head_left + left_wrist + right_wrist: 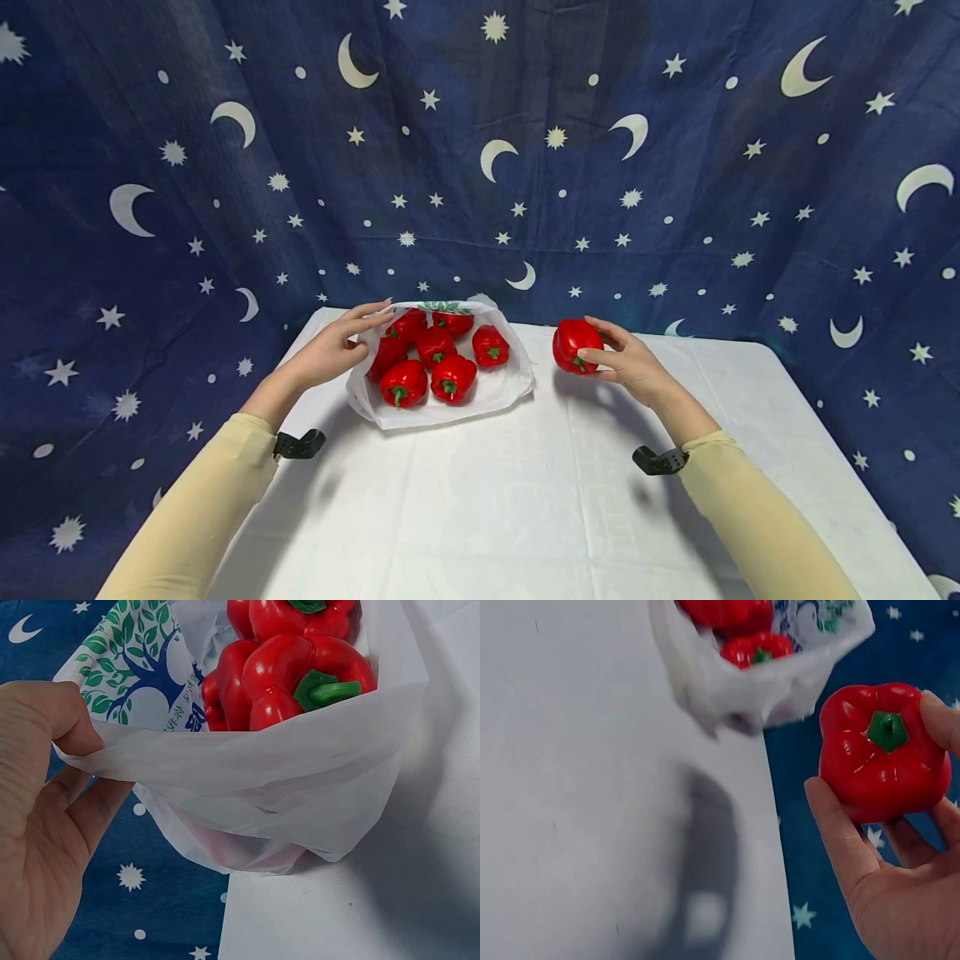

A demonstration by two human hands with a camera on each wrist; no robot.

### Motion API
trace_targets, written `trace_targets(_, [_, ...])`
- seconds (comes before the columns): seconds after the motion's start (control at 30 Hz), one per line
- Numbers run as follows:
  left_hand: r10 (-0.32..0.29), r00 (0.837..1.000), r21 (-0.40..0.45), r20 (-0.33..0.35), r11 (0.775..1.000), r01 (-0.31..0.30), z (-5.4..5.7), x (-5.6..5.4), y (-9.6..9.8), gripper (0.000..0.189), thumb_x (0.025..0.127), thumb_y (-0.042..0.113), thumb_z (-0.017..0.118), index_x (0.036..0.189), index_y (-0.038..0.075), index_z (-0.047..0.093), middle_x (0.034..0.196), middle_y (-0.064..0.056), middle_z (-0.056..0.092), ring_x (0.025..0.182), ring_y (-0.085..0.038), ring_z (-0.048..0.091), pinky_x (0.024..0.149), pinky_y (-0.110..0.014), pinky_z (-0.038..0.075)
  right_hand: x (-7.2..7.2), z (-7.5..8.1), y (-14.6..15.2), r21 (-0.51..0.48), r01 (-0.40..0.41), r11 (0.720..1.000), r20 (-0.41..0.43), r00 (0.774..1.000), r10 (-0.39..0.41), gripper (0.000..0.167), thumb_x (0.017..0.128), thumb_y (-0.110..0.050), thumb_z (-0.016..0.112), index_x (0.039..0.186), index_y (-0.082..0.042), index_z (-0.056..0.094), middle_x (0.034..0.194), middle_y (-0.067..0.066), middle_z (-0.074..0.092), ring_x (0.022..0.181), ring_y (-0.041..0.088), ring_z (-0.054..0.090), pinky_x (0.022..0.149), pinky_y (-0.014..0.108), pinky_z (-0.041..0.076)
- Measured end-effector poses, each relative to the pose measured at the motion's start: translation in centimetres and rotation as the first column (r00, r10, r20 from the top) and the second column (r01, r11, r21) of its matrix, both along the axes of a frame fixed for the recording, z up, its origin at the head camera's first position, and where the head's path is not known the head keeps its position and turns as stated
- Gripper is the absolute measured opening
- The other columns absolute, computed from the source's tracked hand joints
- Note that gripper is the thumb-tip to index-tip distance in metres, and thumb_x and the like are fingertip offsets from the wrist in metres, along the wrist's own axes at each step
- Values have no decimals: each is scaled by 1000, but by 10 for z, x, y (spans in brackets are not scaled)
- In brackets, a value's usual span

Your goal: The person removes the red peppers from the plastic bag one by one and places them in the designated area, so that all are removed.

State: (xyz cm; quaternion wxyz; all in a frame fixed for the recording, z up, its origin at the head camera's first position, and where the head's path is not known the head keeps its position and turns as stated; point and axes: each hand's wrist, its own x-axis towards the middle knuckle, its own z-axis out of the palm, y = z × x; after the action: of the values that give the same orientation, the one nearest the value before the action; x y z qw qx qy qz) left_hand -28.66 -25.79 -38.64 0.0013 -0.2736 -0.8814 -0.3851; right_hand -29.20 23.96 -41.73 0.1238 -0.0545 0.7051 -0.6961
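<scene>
A white plastic bag [501, 395] lies with its mouth toward me, several red bell peppers [453, 379] inside. Green leaves and a blue tree are printed on its far wall, plain in the left wrist view. My left hand [330, 350] pinches the bag's left rim between thumb and fingers [79, 795]. Right of the bag, my right hand [633, 367] grips a single red bell pepper [576, 345] above the table, thumb on one side and fingers on the other. That pepper's green stem [888, 730] faces the right wrist camera.
The bag rests near the back edge of a table with a white cloth [480, 508]. Behind it hangs a dark blue curtain [450, 167] with moons and stars. Each wrist wears a black camera mount [660, 460], and both arms cast shadows on the cloth.
</scene>
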Motion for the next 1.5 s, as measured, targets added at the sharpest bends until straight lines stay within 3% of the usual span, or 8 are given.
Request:
trace_targets(0.3, [3,1000,-12,9,1000,-3,2,2,0,60,96,-11,49,152,9,50,165,-5,30,118,-26,51,65,-30,41,-18,-9,21,-1,33,999,15,999,-33,81,97,-10,70,164,-12,25,162,16,25,137,40,36,102,61,41])
trace_targets(0.43, [12,1000,-11,13,1000,-11,2,2,1,61,96,-11,49,152,11,51,165,-4,30,114,-26,53,63,-30,39,-23,-16,27,-6,37,999,29,999,-37,82,97,-10,70,164,-11,22,163,17,22,138,42,34,104,62,38])
trace_targets(0.83, [21,1000,-8,8,1000,-20,1,1,2,60,96,-11,50,152,10,51,164,-5,31,113,-27,53,62,-29,38,-38,-35,26,61,77,995,62,995,-81,87,93,-13,76,164,-13,25,162,20,25,140,43,34,100,55,47])
trace_targets(1.1, [7,1000,-5,15,1000,-7,2,2,2,61,95,-11,50,152,9,51,164,-4,32,120,-27,51,66,-29,41,-44,-47,21,112,75,991,81,993,-84,90,92,-17,78,164,-15,24,164,19,23,142,44,34,99,52,49])
trace_targets(1.5, [5,1000,5,20,1000,-5,3,1,2,61,94,-13,49,151,7,51,164,-5,32,123,-27,49,65,-29,41,-47,-49,9,170,88,981,85,991,-103,90,91,-20,79,164,-17,26,165,18,24,141,42,35,98,49,50])
